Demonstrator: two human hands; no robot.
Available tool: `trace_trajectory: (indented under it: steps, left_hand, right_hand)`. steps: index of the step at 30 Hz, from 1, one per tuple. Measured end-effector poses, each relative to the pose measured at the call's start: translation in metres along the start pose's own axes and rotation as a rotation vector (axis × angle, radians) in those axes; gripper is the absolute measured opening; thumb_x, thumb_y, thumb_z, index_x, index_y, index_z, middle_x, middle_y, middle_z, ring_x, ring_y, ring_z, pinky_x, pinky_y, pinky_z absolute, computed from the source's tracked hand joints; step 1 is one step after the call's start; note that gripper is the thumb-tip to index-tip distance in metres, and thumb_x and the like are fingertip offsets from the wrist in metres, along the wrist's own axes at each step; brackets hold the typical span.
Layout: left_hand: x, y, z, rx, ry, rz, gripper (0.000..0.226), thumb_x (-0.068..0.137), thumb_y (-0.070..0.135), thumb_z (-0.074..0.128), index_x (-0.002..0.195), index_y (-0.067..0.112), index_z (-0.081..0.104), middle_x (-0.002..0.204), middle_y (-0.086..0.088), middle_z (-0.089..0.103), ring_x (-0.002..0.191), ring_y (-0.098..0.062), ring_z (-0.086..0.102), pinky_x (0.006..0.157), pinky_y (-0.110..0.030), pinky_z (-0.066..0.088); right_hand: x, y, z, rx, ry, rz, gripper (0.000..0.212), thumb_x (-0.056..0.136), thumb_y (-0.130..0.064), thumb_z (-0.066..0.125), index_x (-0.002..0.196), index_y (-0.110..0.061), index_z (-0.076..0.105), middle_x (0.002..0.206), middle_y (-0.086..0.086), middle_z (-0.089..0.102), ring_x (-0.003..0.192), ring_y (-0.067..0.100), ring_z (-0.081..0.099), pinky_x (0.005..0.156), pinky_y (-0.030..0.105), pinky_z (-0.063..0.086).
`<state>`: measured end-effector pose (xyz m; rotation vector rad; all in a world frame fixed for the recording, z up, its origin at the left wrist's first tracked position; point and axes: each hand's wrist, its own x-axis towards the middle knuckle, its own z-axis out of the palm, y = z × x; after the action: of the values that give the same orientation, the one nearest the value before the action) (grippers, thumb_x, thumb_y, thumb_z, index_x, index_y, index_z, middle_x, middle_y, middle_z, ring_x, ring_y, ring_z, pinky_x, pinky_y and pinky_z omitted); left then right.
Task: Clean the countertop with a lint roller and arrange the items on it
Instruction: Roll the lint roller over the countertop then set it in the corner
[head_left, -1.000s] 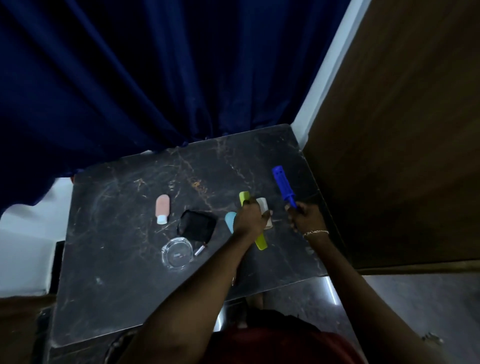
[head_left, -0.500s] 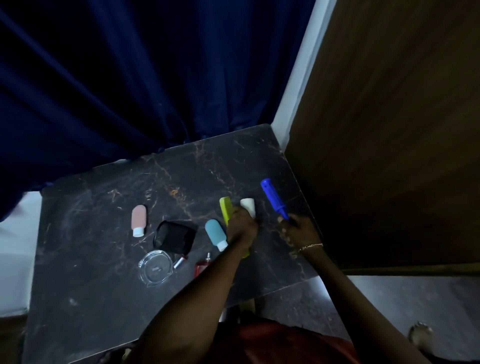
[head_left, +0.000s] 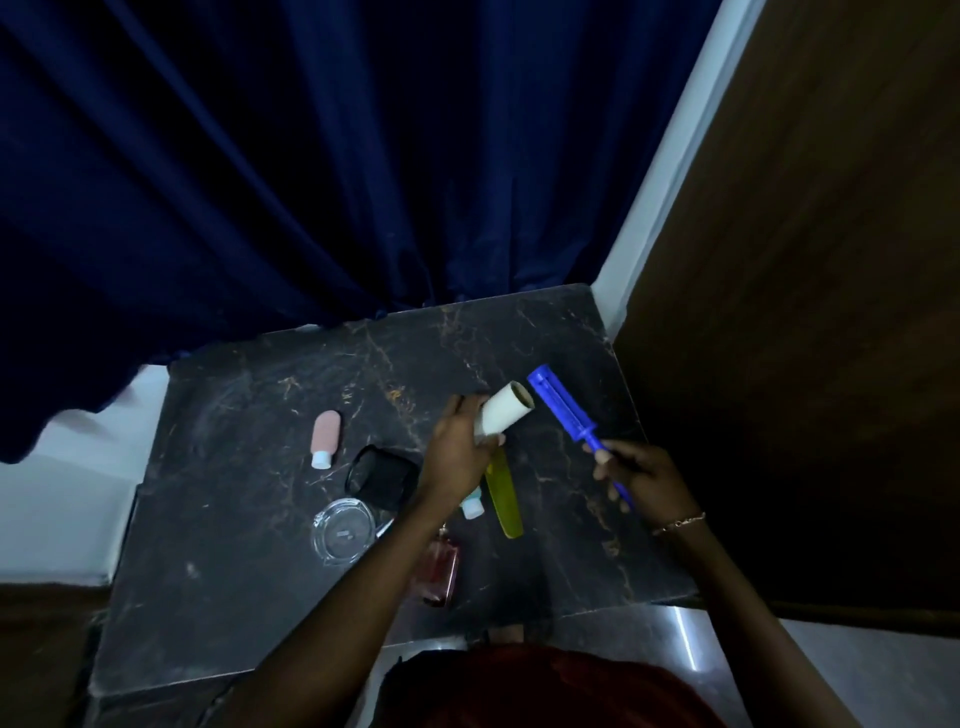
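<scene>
My left hand (head_left: 457, 452) holds a white lint roll (head_left: 503, 414) lifted above the dark marble countertop (head_left: 234, 519), its open end pointing up and right. My right hand (head_left: 644, 475) grips the handle of the blue roller frame (head_left: 563, 413), whose bare spindle angles up-left, close beside the roll but apart from it. On the counter lie a pink bottle (head_left: 326, 437), a black pouch (head_left: 383, 477), a glass ashtray (head_left: 344, 531), a yellow-green comb (head_left: 504, 493), a pink perfume bottle (head_left: 441, 571) and a light-blue bottle whose white cap (head_left: 471, 506) shows under my left wrist.
A dark blue curtain (head_left: 311, 156) hangs over the counter's far edge. A wooden panel (head_left: 805, 312) stands along the right side, with a white wall strip (head_left: 660, 171) between. The floor (head_left: 857, 670) shows below the near edge.
My left hand has picked the white roll up from the counter beside the comb and raised it toward the blue frame's spindle. The right hand keeps its grip on the frame.
</scene>
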<state>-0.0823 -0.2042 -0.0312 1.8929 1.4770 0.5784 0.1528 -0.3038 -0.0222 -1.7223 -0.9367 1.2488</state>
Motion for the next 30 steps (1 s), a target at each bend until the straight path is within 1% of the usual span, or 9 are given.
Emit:
trace_trajectory:
  steps: [5, 7, 12, 17, 20, 22, 25, 28, 30]
  left_hand:
    - [0.01, -0.003, -0.048, 0.049, 0.089, 0.046, 0.055, 0.08, 0.009, 0.081, 0.132, 0.014, 0.062, 0.122, -0.005, 0.057, 0.106, -0.014, 0.055, 0.085, -0.019, 0.04]
    - [0.015, -0.003, -0.063, 0.079, 0.093, 0.083, 0.056, 0.079, 0.005, 0.081, 0.132, 0.013, 0.062, 0.122, -0.006, 0.057, 0.108, -0.018, 0.058, 0.091, -0.022, 0.043]
    - [0.016, -0.003, -0.086, 0.164, 0.044, 0.176, 0.057, 0.082, -0.001, 0.075, 0.135, 0.014, 0.061, 0.129, -0.007, 0.055, 0.114, -0.025, 0.061, 0.103, -0.037, 0.051]
    - [0.017, 0.0, -0.102, 0.334, 0.001, 0.24, 0.056, 0.087, -0.002, 0.067, 0.138, 0.02, 0.059, 0.141, -0.006, 0.048, 0.119, -0.029, 0.06, 0.102, -0.043, 0.053]
    - [0.019, 0.005, -0.103, 0.379, -0.05, 0.243, 0.056, 0.089, 0.004, 0.069, 0.14, 0.022, 0.057, 0.142, -0.004, 0.047, 0.119, -0.028, 0.06, 0.099, -0.044, 0.053]
    - [0.02, 0.013, -0.098, 0.373, -0.102, 0.278, 0.055, 0.09, 0.006, 0.07, 0.141, 0.022, 0.057, 0.141, -0.006, 0.048, 0.118, -0.028, 0.061, 0.099, -0.042, 0.054]
    - [0.02, 0.023, -0.088, 0.399, -0.136, 0.294, 0.054, 0.092, 0.006, 0.067, 0.142, 0.022, 0.056, 0.144, -0.007, 0.047, 0.12, -0.029, 0.06, 0.101, -0.044, 0.054]
    - [0.022, 0.025, -0.087, 0.414, -0.135, 0.282, 0.052, 0.093, 0.007, 0.066, 0.142, 0.021, 0.056, 0.146, -0.008, 0.046, 0.123, -0.031, 0.059, 0.102, -0.047, 0.053]
    - [0.023, 0.026, -0.086, 0.444, -0.151, 0.287, 0.053, 0.094, 0.009, 0.066, 0.143, 0.023, 0.054, 0.147, -0.006, 0.044, 0.123, -0.031, 0.059, 0.102, -0.047, 0.053]
  right_hand:
    - [0.019, -0.033, 0.011, -0.121, -0.139, -0.105, 0.017, 0.098, -0.01, 0.055, 0.103, -0.008, 0.072, 0.063, 0.002, 0.058, 0.037, 0.003, 0.041, 0.034, 0.014, 0.03]
    - [0.025, -0.045, 0.01, -0.202, -0.16, -0.172, 0.016, 0.098, -0.01, 0.057, 0.096, -0.01, 0.073, 0.061, 0.002, 0.057, 0.037, 0.0, 0.041, 0.037, 0.012, 0.031]
    - [0.031, -0.071, 0.001, -0.476, -0.246, -0.359, 0.023, 0.095, -0.009, 0.06, 0.085, 0.009, 0.069, 0.059, 0.006, 0.057, 0.049, 0.0, 0.049, 0.052, 0.014, 0.036]
    - [0.037, -0.099, 0.011, -0.73, -0.318, -0.45, 0.024, 0.093, -0.014, 0.063, 0.073, -0.001, 0.067, 0.063, 0.016, 0.061, 0.057, 0.008, 0.049, 0.062, 0.036, 0.041]
    - [0.041, -0.104, 0.018, -0.715, -0.308, -0.439, 0.034, 0.093, -0.015, 0.064, 0.06, -0.021, 0.055, 0.053, -0.002, 0.051, 0.05, -0.001, 0.047, 0.055, 0.018, 0.035]
    - [0.044, -0.103, 0.027, -0.716, -0.291, -0.426, 0.027, 0.092, -0.017, 0.064, 0.066, -0.025, 0.061, 0.055, -0.008, 0.053, 0.054, -0.004, 0.051, 0.056, 0.013, 0.035]
    - [0.048, -0.102, 0.037, -0.741, -0.261, -0.397, 0.018, 0.091, -0.019, 0.063, 0.076, -0.013, 0.07, 0.061, -0.002, 0.06, 0.059, 0.003, 0.054, 0.059, 0.022, 0.038]
    - [0.052, -0.098, 0.037, -0.74, -0.232, -0.383, 0.021, 0.089, -0.021, 0.065, 0.07, -0.013, 0.067, 0.061, 0.002, 0.062, 0.06, 0.011, 0.058, 0.06, 0.025, 0.04]
    - [0.054, -0.094, 0.035, -0.742, -0.199, -0.385, 0.017, 0.088, -0.021, 0.067, 0.077, -0.009, 0.073, 0.066, 0.007, 0.067, 0.065, 0.018, 0.064, 0.063, 0.028, 0.046]
